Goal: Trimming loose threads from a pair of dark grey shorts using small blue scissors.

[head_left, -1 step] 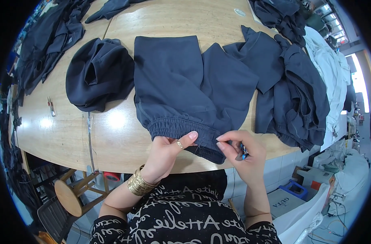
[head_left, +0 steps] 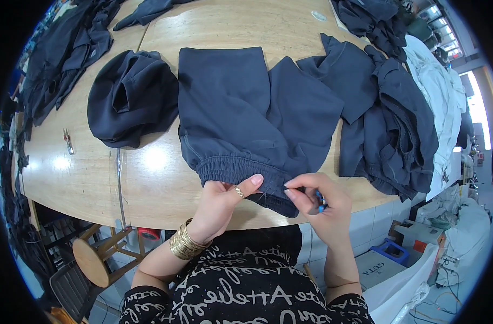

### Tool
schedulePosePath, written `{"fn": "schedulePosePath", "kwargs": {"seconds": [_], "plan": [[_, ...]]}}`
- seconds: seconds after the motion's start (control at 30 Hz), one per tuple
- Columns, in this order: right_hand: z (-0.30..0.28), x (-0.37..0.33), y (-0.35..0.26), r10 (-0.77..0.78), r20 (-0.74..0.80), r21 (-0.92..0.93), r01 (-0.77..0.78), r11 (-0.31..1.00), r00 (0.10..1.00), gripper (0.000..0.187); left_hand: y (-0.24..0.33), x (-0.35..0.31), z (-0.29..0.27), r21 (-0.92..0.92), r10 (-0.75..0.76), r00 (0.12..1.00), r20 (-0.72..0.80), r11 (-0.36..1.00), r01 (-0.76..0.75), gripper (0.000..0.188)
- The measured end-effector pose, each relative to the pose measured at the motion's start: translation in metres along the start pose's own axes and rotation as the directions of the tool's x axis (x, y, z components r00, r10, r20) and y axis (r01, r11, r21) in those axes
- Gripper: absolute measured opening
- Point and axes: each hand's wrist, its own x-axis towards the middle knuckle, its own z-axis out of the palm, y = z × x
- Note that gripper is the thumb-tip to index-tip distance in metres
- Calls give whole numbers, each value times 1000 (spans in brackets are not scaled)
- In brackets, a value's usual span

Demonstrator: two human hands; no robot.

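Note:
A pair of dark navy shorts [head_left: 225,102] lies on the wooden table in front of me, its gathered elastic waistband [head_left: 233,168] toward me. My left hand [head_left: 225,201] grips the waistband's near edge, thumb on top and the other fingers underneath. At the right part of the waistband, my right hand [head_left: 324,202] has thumb and forefinger pinched together at the cloth. Within its curled fingers sits a small blue tool [head_left: 321,202], mostly hidden; its kind cannot be made out. Whether a thread is between the fingertips is too small to tell.
A bunched navy garment [head_left: 133,100] lies left of the shorts, with a small pointed tool [head_left: 68,141] farther left. Navy garments with elastic waists [head_left: 400,129] are heaped at the right, beside white cloth [head_left: 433,97]. A wooden stool [head_left: 92,263] stands below the table's left edge.
My right hand has shifted slightly left along the waistband, fingertips still pinched. The left hand and the shorts stay where they were.

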Motion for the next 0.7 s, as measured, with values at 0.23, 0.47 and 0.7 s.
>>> {"fn": "schedulePosePath", "kwargs": {"seconds": [0.23, 0.47, 0.7], "plan": [[-4, 8, -3, 31, 96, -123, -19, 992, 995, 33, 0, -1, -2, 31, 11, 1000, -26, 999, -10, 26], [2, -6, 11, 33, 13, -251, -29, 967, 999, 22, -2, 1, -4, 35, 37, 999, -9, 999, -37, 32], [4, -6, 8, -24, -40, -323, 10, 946, 999, 21, 0, -1, 4, -50, 89, 996, -7, 995, -89, 28]]}}
